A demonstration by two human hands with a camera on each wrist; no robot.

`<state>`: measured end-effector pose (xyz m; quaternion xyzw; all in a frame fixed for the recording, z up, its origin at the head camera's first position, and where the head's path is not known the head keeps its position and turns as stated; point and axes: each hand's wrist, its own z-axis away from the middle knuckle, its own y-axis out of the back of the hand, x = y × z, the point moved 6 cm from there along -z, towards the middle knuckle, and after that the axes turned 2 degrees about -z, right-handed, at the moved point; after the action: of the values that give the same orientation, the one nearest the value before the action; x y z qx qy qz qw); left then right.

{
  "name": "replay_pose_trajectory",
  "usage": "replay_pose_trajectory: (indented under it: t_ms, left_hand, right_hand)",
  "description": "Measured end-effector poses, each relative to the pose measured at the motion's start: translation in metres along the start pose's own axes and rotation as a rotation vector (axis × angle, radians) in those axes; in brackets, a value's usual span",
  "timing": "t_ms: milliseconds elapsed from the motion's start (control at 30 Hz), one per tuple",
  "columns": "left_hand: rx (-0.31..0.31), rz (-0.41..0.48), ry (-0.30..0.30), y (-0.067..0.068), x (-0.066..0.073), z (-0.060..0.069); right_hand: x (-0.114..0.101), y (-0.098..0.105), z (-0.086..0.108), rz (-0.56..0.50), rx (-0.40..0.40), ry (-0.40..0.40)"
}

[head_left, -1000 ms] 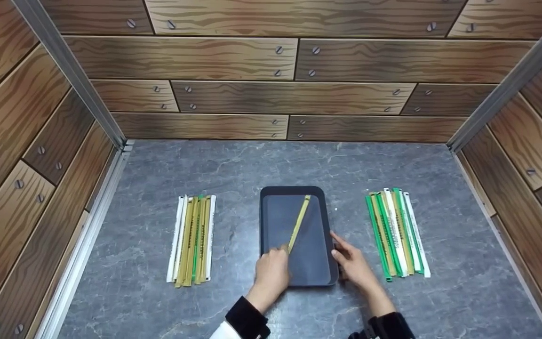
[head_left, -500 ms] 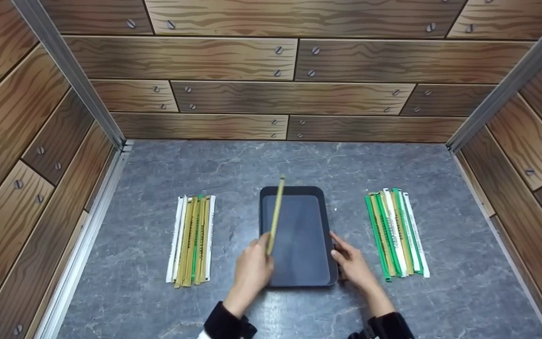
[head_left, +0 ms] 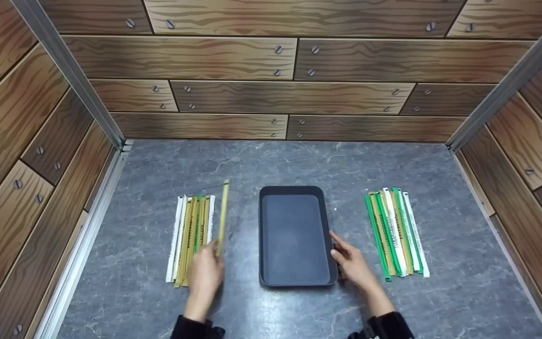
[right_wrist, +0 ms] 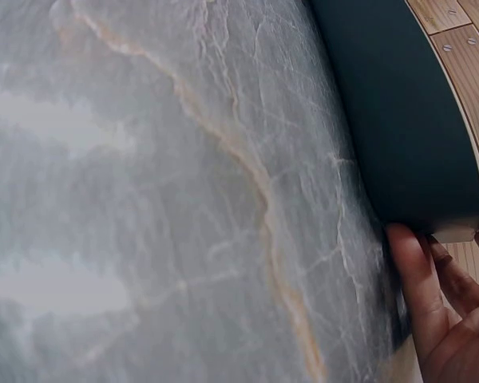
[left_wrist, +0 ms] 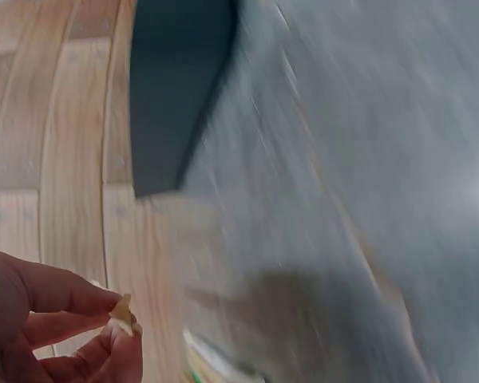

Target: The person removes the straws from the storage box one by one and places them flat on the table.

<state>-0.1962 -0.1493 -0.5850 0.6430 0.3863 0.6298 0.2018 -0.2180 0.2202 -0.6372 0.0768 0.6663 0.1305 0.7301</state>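
Observation:
My left hand (head_left: pixel 206 270) pinches a yellow paper-wrapped straw (head_left: pixel 223 212) near its lower end. The straw points away from me, just right of the left row of wrapped straws (head_left: pixel 188 235), and my hand covers part of that row. In the left wrist view, thumb and fingers hold the straw's crimped end (left_wrist: pixel 123 313). A dark grey rectangular tray (head_left: pixel 294 240) lies in the middle with a bare floor. My right hand (head_left: pixel 354 268) rests against the tray's right side, index finger straight along it and thumb touching the edge. The right wrist view shows the tray's outer wall (right_wrist: pixel 407 120) beside those fingers.
Another row of green, white and yellow wrapped straws (head_left: pixel 397 233) lies right of the tray. Wood-patterned panels (head_left: pixel 290 94) enclose the grey marbled tabletop (head_left: pixel 261 160) at the back and both sides.
My left hand lifted the yellow straw out of the tray and carried it left, beside the left row. My right hand stays at the tray's right side.

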Motion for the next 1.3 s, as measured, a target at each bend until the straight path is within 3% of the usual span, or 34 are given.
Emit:
replay_pose_trajectory:
  t_ms: [200, 433, 1033, 1133, 1300]
  left_hand:
    - [0.032, -0.114, 0.084, 0.018, -0.032, -0.006]
    - [0.048, -0.166, 0.117, 0.022, -0.046, -0.006]
    - [0.021, -0.18, 0.16, 0.017, -0.055, -0.004]
    - [0.045, -0.176, 0.138, 0.02, -0.053, -0.004]
    - [0.097, -0.157, 0.047, 0.022, -0.041, -0.006]
  right_hand:
    - [0.001, 0.001, 0.0, 0.005, 0.003, -0.008]
    - [-0.002, 0.001, 0.002, 0.003, 0.006, -0.006]
    - [-0.001, 0.001, 0.001, 0.019, 0.007, -0.015]
    - [-0.002, 0.001, 0.001, 0.019, 0.009, -0.01]
    - [-0.002, 0.001, -0.001, 0.014, 0.01, -0.001]
